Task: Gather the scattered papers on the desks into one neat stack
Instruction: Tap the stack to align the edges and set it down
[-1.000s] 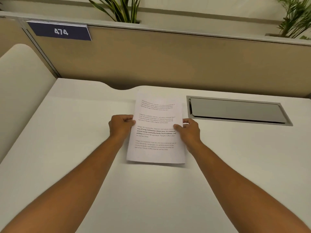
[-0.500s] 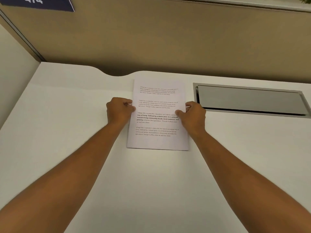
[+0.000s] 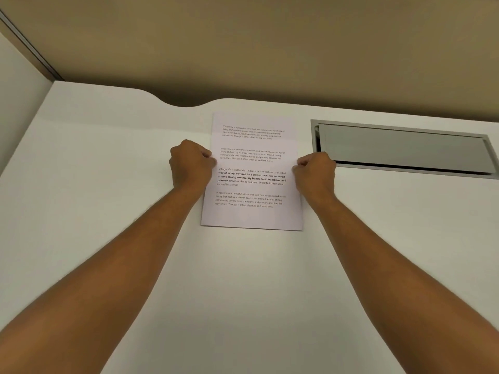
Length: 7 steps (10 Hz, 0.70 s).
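Observation:
A stack of white printed papers [image 3: 252, 171] lies flat on the white desk [image 3: 108, 184], its edges lined up, near the desk's far edge. My left hand [image 3: 190, 164] is curled against the stack's left edge, fingertips pinching it. My right hand [image 3: 314, 171] is curled against the right edge in the same way. Both forearms reach in from the bottom corners. How many sheets lie under the top page cannot be told.
A grey metal cable hatch [image 3: 405, 148] is set into the desk just right of the papers. A tan partition wall [image 3: 270, 49] stands behind the desk, with a curved cable notch [image 3: 186, 102] in the desk's back edge. A white side panel [image 3: 16, 103] rises at left.
The view has tilted down and closer; the plants and the number sign have left the frame. My hands stay on the stack's side edges, and my right thumb has come off the top page.

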### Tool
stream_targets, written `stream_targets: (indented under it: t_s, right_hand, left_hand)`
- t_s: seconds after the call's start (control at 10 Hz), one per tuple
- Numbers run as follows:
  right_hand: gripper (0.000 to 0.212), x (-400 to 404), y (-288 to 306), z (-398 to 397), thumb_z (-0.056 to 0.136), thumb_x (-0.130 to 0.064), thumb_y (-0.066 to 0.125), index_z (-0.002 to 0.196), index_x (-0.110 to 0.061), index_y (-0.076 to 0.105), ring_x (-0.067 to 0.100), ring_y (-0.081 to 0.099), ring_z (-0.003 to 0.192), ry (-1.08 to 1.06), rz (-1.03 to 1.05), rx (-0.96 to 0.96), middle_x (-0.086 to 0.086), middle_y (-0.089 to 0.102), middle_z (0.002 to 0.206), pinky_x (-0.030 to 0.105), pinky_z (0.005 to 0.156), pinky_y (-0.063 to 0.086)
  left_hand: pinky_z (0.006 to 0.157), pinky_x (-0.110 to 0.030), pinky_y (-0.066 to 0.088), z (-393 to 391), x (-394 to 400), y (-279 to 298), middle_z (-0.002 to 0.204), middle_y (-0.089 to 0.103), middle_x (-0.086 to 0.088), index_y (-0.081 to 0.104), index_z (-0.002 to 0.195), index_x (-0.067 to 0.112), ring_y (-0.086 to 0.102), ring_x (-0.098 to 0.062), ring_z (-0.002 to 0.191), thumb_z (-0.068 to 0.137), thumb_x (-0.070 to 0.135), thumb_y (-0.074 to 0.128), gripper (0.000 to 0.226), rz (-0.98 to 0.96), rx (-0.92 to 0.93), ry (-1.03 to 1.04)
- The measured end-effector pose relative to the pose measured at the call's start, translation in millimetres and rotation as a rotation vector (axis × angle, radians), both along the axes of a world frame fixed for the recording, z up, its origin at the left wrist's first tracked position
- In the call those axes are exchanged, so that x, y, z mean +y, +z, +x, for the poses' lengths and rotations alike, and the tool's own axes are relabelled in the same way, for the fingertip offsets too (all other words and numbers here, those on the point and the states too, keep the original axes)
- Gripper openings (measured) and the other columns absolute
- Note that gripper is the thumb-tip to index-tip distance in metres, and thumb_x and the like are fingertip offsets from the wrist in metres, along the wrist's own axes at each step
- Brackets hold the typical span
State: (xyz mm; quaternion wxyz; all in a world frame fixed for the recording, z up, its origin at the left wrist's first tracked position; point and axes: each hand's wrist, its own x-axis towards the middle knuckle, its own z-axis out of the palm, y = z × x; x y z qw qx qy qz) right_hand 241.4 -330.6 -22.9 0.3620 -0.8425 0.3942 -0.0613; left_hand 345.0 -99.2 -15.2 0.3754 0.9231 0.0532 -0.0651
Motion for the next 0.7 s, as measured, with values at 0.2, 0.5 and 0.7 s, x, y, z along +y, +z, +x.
stream_targets:
  t_s: [0.2, 0.5, 0.7]
  right_hand:
    - [0.016, 5.5, 22.1, -8.2, 0.092, -0.001, 0.065, 0.097, 0.013, 0.072, 0.035, 0.074, 0.104, -0.064, 0.074, 0.002, 0.025, 0.076, 0.110, 0.042, 0.086, 0.063]
    - [0.020, 43.5, 31.0, -88.3, 0.086, 0.006, 0.060, 0.098, 0.016, 0.072, 0.045, 0.058, 0.120, -0.077, 0.195, 0.008, 0.030, 0.075, 0.112, 0.054, 0.086, 0.062]
    - [0.019, 42.1, 34.6, -100.8, 0.092, -0.011, 0.070, 0.097, 0.008, 0.071, 0.036, 0.063, 0.085, -0.068, 0.267, -0.045, 0.017, 0.072, 0.092, 0.033, 0.080, 0.055]
  left_hand:
    - [0.101, -0.039, 0.057, -11.3, 4.6, 10.1, 0.133, 0.079, -0.017, 0.079, 0.126, 0.001, 0.075, -0.038, 0.121, 0.093, 0.019, 0.088, 0.039, -0.022, -0.001, 0.028]
    - [0.085, -0.040, 0.056, -69.1, 35.5, 22.9, 0.107, 0.081, -0.021, 0.085, 0.106, 0.008, 0.070, -0.048, 0.104, 0.091, 0.003, 0.074, 0.019, -0.075, 0.143, 0.008]
    - [0.087, -0.049, 0.058, -76.8, 43.5, 32.9, 0.136, 0.068, -0.037, 0.073, 0.106, -0.016, 0.063, -0.052, 0.129, 0.091, -0.001, 0.067, 0.022, -0.089, 0.176, 0.039]
